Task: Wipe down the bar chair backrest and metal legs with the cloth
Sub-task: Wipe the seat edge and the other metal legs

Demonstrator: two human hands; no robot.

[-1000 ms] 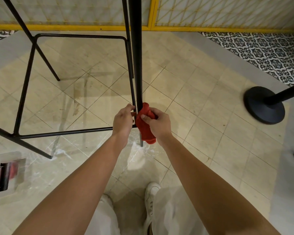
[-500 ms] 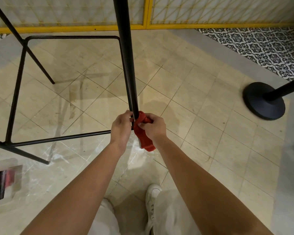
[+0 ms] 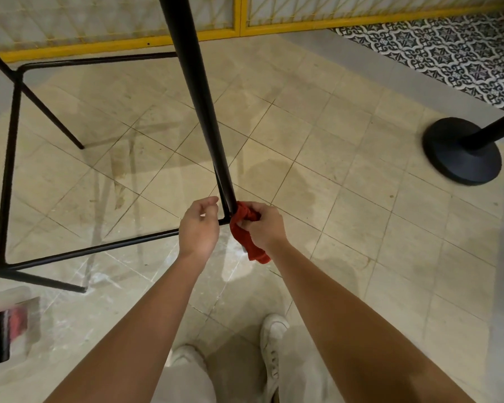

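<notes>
The bar chair's black metal leg (image 3: 198, 91) slants down through the middle of the head view to meet the footrest bar (image 3: 99, 248). My right hand (image 3: 266, 229) is shut on a red cloth (image 3: 246, 231), pressed around the leg just at that joint; the cloth's tail hangs below my wrist. My left hand (image 3: 198, 228) hovers just left of the leg above the bar's corner, fingers loosely curled and holding nothing. The leg's foot is hidden behind the cloth and my hands. The backrest is out of view.
The other chair legs (image 3: 53, 114) and the square footrest frame spread to the left. A black stanchion base (image 3: 460, 158) stands at the right. A clear box with red contents (image 3: 9, 327) lies lower left. A yellow-framed partition (image 3: 128, 43) runs behind. My white shoes (image 3: 274, 330) are below.
My left hand has let go of the leg and drawn slightly left. The right hand stays clamped with the cloth low on the leg. The camera has tipped, so the leg leans more.
</notes>
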